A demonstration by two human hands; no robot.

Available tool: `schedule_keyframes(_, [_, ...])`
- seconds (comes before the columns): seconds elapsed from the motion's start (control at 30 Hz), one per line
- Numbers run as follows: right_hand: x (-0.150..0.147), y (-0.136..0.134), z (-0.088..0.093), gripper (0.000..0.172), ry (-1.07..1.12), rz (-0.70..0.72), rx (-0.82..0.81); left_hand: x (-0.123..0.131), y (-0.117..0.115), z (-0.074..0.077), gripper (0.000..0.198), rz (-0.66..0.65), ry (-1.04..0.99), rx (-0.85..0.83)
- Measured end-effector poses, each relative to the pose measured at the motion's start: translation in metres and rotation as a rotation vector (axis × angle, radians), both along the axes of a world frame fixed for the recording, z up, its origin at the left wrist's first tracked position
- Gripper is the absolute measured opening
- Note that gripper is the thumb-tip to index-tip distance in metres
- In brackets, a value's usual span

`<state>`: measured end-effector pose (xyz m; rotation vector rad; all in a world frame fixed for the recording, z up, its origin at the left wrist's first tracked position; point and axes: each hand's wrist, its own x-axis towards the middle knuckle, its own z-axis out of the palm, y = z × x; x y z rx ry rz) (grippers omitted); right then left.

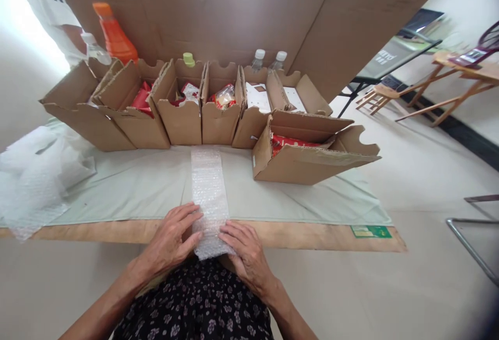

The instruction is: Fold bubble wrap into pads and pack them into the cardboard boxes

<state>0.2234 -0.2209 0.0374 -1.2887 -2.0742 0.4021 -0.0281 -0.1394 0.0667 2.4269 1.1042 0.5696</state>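
Note:
A long narrow strip of clear bubble wrap lies over the pale green cloth, its near end reaching past the table's front edge toward my lap. My left hand touches the strip's left side, fingers stretched out and thumb apart from them. On the opposite side, the fingers of my right hand rest on the strip's right edge, with the thumb lower down. Both hands are near the strip's close end. A loose heap of bubble wrap spreads over the table's left end.
A row of open cardboard boxes holding packets lines the back. Another cardboard box with a red packet stands front right. Behind are an orange bottle, clear bottles and a cardboard panel. A wooden stool stands right.

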Motion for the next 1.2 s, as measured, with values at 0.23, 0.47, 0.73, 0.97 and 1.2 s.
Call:
schedule_keyframes(0.23, [0.013,0.000,0.025,0.040,0.004,0.098,-0.223,0.048,0.085,0.006,0.046,-0.059,0.141,0.132])
schedule_keyframes(0.47, [0.061,0.005,0.065,0.049,0.104,0.253,-0.445,0.061,0.129,-0.028,0.057,-0.065,0.231,0.141])
schedule_keyframes(0.73, [0.173,0.059,0.152,0.063,-0.271,-0.574,0.468,0.055,0.123,-0.044,0.057,-0.079,0.172,0.262])
schedule_keyframes(0.97, [0.182,0.080,0.131,0.031,-0.386,-0.544,0.494,0.055,0.122,-0.041,0.063,-0.091,0.160,0.246])
schedule_keyframes(1.2, [0.174,0.065,0.121,0.030,-0.386,-0.557,0.491,0.055,0.121,-0.040,0.063,-0.089,0.158,0.246])
